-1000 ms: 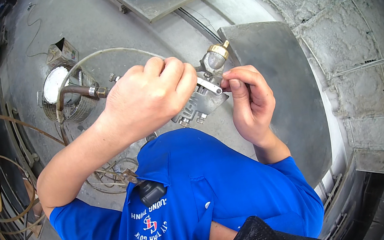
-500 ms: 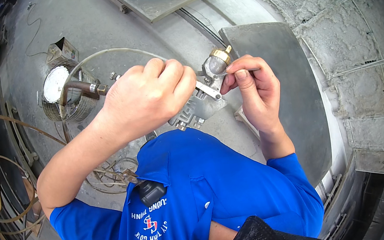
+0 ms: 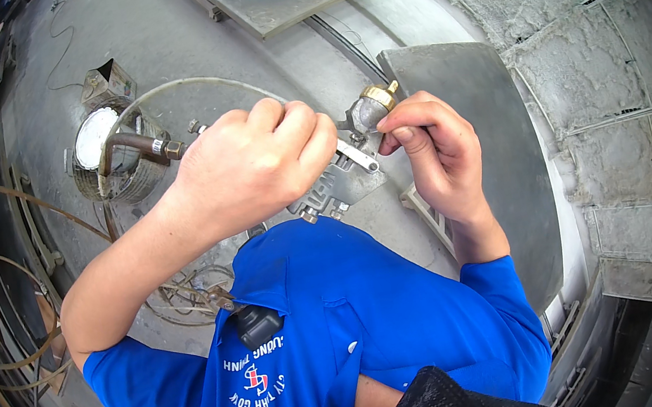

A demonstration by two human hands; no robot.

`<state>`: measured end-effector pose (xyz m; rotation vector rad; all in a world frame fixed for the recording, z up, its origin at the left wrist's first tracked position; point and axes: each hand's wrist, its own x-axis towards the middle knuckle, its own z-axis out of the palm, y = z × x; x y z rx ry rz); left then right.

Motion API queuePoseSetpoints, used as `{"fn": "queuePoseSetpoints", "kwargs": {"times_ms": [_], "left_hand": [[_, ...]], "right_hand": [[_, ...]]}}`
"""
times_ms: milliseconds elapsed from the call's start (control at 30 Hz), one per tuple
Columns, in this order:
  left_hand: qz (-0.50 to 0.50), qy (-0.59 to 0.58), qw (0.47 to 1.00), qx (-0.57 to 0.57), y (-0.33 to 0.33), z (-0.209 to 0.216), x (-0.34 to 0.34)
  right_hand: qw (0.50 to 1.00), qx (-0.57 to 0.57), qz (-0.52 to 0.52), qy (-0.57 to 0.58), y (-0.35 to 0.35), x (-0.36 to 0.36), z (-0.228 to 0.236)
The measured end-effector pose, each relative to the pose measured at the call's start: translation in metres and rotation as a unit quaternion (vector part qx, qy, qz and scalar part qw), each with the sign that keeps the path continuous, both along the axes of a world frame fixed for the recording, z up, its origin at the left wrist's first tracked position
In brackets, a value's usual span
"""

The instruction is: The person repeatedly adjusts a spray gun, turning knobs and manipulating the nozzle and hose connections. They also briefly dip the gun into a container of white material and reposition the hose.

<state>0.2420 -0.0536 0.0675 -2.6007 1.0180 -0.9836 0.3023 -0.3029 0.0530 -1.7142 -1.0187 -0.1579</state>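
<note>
Spray gun [image 3: 364,115] was in front of the chest, clamped in left hand [image 3: 255,162]; long axis ran up-right from that grip to its brass cap [image 3: 380,96]. Right hand [image 3: 442,150] was nearer the cap, pinched together, couldn't tell on what.

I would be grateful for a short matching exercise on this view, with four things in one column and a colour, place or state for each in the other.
Things
1. Left hand
2. Shirt
3. Ring on the end of the spray gun
4. Large flat panel

Descriptions
A. Gold-coloured
B. To the right of the right hand
C. Closed around the spray gun
D. Bright blue

Right pairs: 1-C, 2-D, 3-A, 4-B.
</note>
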Motion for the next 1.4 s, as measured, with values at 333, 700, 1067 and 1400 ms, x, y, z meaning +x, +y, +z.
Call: {"fn": "queuePoseSetpoints", "kwargs": {"times_ms": [333, 700, 1067, 1400], "left_hand": [[-0.007, 0.004, 1.000, 0.009, -0.002, 0.000, -0.005], [-0.006, -0.004, 1.000, -0.004, -0.002, 0.005, -0.005], [0.000, -0.009, 1.000, -0.012, -0.002, 0.003, -0.004], [-0.007, 0.007, 1.000, -0.010, -0.001, 0.004, 0.002]], "right_hand": [[0.998, -0.046, 0.017, 0.028, -0.007, -0.002, 0.004], [0.999, 0.034, 0.006, -0.014, -0.004, -0.006, -0.008], [0.993, 0.095, -0.044, -0.063, 0.008, -0.013, -0.035], [0.975, 0.095, -0.099, -0.176, 0.015, -0.017, -0.041]]}}
